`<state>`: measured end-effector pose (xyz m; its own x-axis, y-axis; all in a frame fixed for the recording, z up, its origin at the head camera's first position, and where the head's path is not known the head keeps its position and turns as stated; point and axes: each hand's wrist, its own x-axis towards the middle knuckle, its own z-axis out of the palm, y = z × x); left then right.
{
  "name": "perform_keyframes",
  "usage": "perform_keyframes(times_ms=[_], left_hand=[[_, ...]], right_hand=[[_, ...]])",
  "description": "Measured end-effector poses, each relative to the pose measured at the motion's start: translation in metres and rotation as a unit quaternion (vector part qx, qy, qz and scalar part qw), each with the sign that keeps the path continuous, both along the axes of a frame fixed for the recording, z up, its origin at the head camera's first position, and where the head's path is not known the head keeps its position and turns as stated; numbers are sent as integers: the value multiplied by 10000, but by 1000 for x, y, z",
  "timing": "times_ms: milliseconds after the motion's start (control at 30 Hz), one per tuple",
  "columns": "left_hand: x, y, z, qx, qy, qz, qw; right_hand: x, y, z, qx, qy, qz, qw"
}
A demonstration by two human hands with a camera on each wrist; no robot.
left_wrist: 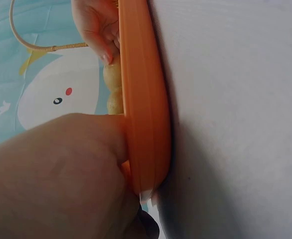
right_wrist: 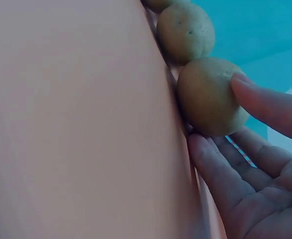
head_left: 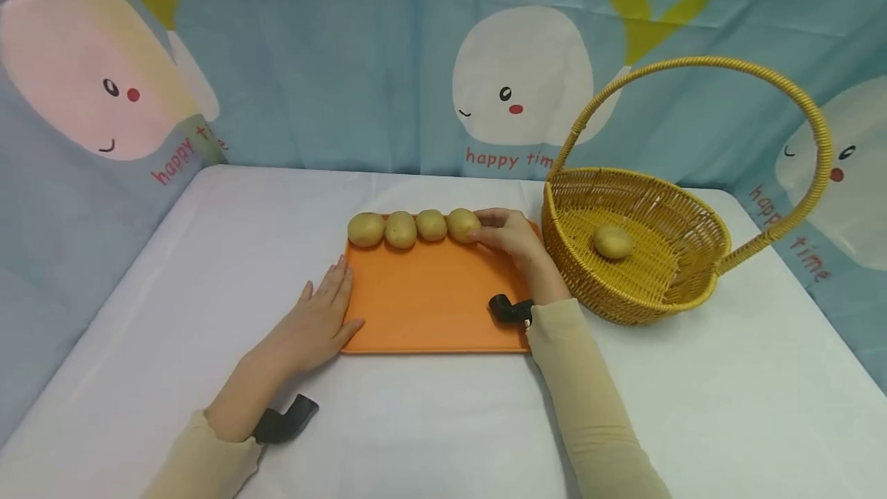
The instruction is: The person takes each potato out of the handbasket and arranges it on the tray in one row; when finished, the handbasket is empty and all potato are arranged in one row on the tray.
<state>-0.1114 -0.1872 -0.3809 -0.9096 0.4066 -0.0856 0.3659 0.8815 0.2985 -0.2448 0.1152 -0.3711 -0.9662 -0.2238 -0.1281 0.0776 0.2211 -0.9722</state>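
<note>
Several potatoes stand in a row along the far edge of an orange tray (head_left: 430, 299). At the row's right end, my right hand (head_left: 513, 241) pinches a potato (head_left: 463, 226) between thumb and fingers. The right wrist view shows this potato (right_wrist: 211, 97) on the tray by its rim, touching its neighbour (right_wrist: 186, 32). My left hand (head_left: 322, 322) rests against the tray's left edge, fingers straight and thumb over the near left corner. In the left wrist view, that hand (left_wrist: 61, 174) hides part of the tray's side (left_wrist: 146, 99).
Right of the tray stands a yellow wicker basket (head_left: 637, 306) with a tall arched handle (head_left: 821, 137). One potato (head_left: 613, 242) lies inside it. The tray and basket stand on a white-covered table (head_left: 430, 430), with a blue patterned curtain (head_left: 333, 60) behind.
</note>
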Motion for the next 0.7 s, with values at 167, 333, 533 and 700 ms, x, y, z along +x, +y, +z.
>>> perform_keyframes(times_ms=[167, 333, 533, 700], left_hand=[[-1, -1, -2, 47, 25, -52, 10000], [0, -2, -4, 107, 37, -94, 9999], [-1, 0, -5, 89, 34, -100, 9999], [-1, -1, -5, 135, 131, -122, 9997]], right_hand=[[0, 0, -3, -228, -63, -117, 9997], [0, -1, -2, -412, -126, -216, 9988], [2, 0, -3, -298, -121, -209, 9993], [2, 0, -2, -497, -117, -330, 9982]])
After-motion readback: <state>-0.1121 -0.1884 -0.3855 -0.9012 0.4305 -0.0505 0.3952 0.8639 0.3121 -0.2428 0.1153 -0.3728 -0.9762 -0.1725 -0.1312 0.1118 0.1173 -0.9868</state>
